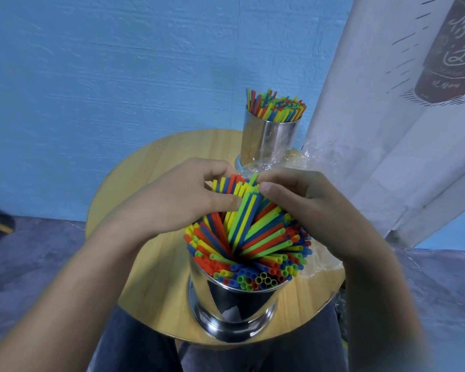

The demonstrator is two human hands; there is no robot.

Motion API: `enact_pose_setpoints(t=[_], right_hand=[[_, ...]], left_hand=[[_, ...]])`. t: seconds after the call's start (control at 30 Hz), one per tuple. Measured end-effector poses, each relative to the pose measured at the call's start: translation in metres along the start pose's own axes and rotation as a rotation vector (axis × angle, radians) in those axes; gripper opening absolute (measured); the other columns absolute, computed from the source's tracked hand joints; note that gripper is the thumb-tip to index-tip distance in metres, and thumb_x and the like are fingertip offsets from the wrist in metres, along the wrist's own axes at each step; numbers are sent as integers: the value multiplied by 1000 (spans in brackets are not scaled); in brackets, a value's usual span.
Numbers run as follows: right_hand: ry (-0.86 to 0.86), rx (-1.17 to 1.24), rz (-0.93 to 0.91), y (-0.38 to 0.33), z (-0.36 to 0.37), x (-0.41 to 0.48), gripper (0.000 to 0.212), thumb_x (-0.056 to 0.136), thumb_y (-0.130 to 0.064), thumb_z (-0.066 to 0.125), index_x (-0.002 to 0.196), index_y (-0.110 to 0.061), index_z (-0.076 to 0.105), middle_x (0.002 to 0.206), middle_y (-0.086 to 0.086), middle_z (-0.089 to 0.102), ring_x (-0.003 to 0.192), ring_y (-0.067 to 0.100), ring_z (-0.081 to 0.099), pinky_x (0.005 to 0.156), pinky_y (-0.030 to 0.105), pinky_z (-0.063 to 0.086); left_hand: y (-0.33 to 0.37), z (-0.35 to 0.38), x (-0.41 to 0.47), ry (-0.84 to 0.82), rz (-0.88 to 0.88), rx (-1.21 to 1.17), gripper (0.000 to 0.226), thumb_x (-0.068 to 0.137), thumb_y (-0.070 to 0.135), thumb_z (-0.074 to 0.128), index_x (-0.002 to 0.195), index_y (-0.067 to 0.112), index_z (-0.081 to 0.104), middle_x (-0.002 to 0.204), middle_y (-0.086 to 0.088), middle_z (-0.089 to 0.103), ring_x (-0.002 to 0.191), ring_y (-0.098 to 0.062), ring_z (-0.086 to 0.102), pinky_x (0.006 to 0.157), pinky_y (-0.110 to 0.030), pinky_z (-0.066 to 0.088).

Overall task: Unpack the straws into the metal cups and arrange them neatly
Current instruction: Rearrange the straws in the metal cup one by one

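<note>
A shiny metal cup (234, 304) stands at the near edge of the round wooden table (156, 167), packed with coloured straws (253, 245) that fan out in all directions. My left hand (177, 197) and my right hand (309, 208) curl round the tops of a bunch of these straws from either side, above the cup. A second metal cup (269, 138) stands at the far side of the table, filled with upright straws (277, 106).
Crumpled clear plastic wrap (322, 157) lies on the table's right side, between the two cups and under my right hand. A white printed curtain (403, 108) hangs at the right. A blue wall is behind the table. My knees are under the near edge.
</note>
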State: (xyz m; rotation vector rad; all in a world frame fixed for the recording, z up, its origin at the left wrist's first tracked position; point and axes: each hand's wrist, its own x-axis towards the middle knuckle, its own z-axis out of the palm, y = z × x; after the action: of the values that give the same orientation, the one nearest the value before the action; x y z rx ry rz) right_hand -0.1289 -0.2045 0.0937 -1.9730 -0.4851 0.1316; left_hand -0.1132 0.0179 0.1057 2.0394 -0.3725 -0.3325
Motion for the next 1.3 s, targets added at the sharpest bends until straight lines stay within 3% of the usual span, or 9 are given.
enact_pose_setpoints(t=[0.17, 0.33, 0.53, 0.63, 0.8, 0.93, 1.07, 1.2, 1.3], right_hand=[[6, 19, 13, 1, 0, 1, 19, 104, -25, 56, 103, -18, 74, 98, -2, 77, 93, 17, 75, 83, 31, 60], [21, 27, 3, 1, 2, 0, 19, 102, -28, 57, 104, -17, 72, 100, -2, 77, 94, 16, 75, 87, 34, 61], [30, 34, 2, 1, 3, 1, 22, 102, -29, 56, 106, -14, 72, 101, 1, 77, 96, 19, 75, 89, 41, 61], [34, 35, -6, 2, 3, 1, 21, 103, -26, 55, 105, -14, 72, 99, 2, 77, 94, 19, 75, 87, 38, 61], [76, 30, -25, 4, 3, 1, 19, 104, -24, 56, 100, -17, 72, 96, -1, 77, 92, 17, 75, 84, 34, 61], [136, 28, -37, 7, 2, 0, 18, 105, -22, 56, 100, -19, 73, 98, -1, 77, 95, 18, 75, 89, 43, 61], [172, 5, -54, 8, 2, 0, 17, 106, -23, 56, 105, -19, 73, 99, -1, 77, 96, 19, 74, 90, 48, 59], [233, -7, -107, 9, 4, 0, 22, 106, -29, 54, 113, -24, 74, 101, -5, 75, 100, 15, 72, 86, 37, 59], [245, -22, -115, 9, 5, 0, 27, 105, -31, 53, 108, -21, 78, 100, -7, 76, 100, 13, 72, 85, 31, 57]], left_hand=[[-3, 4, 0, 73, 11, -20, 6, 93, 21, 74, 90, 26, 73, 69, 12, 74, 61, -7, 73, 53, -18, 53], [-6, 3, -2, 93, 18, -121, 10, 92, 24, 74, 96, 31, 80, 89, 0, 80, 77, -19, 78, 69, -31, 64], [-7, 5, -2, 97, 28, -162, 7, 91, 24, 74, 97, 25, 78, 88, -6, 79, 76, -24, 78, 67, -32, 63], [-7, 5, 0, 106, 32, -147, 4, 93, 24, 73, 95, 24, 77, 88, -8, 78, 77, -26, 78, 70, -38, 64], [-6, 6, 3, 90, 51, -160, 7, 94, 21, 71, 98, 16, 75, 90, -5, 79, 79, -23, 78, 70, -33, 64], [-3, 8, 7, 123, 106, -120, 6, 92, 29, 73, 90, 23, 75, 90, 3, 77, 82, -16, 76, 73, -31, 60], [1, 7, 9, 155, 213, -96, 7, 88, 33, 78, 86, 28, 74, 92, -16, 67, 81, -18, 65, 80, -34, 51], [8, 5, 12, 252, 291, -228, 3, 91, 19, 74, 90, 22, 72, 78, 4, 65, 78, -4, 64, 79, -16, 49], [7, 1, 16, 399, 343, -356, 8, 89, 19, 75, 90, 27, 73, 85, 5, 72, 82, -9, 67, 79, -23, 51]])
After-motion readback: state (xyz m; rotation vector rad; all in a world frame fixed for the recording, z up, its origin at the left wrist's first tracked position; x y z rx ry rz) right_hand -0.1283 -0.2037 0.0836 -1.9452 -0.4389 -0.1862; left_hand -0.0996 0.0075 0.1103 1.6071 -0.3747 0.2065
